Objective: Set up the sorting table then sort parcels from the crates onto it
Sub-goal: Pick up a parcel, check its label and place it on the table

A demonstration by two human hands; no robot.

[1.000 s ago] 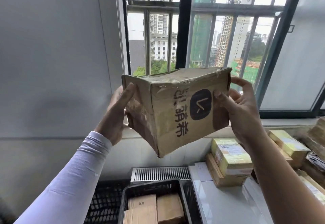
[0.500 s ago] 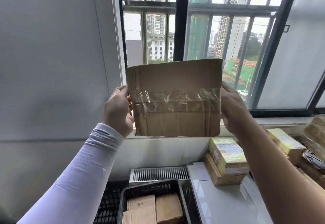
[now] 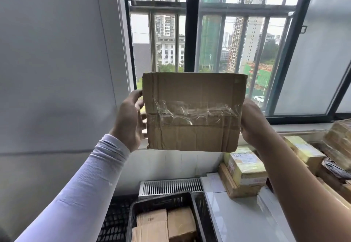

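I hold a worn brown cardboard parcel [image 3: 193,111] up in front of the window, its taped seam face turned toward me. My left hand [image 3: 129,119] grips its left edge and my right hand [image 3: 252,122] grips its right edge. Below, a black plastic crate [image 3: 197,209] holds more brown cardboard parcels [image 3: 165,224]. The white sorting table [image 3: 241,221] lies at the lower right, with several yellow-taped parcels [image 3: 247,165] stacked at its far end.
A barred window [image 3: 191,33] fills the wall ahead, with a sill just behind the parcel. A white slatted grille [image 3: 171,185] sits behind the crate. A grey wall panel [image 3: 57,71] stands to the left. More wrapped parcels [image 3: 338,143] pile at the far right.
The parcel was turned from a corner-on view with its printed side showing to its flat taped face toward me. It has since dropped slightly lower; both hands keep hold.
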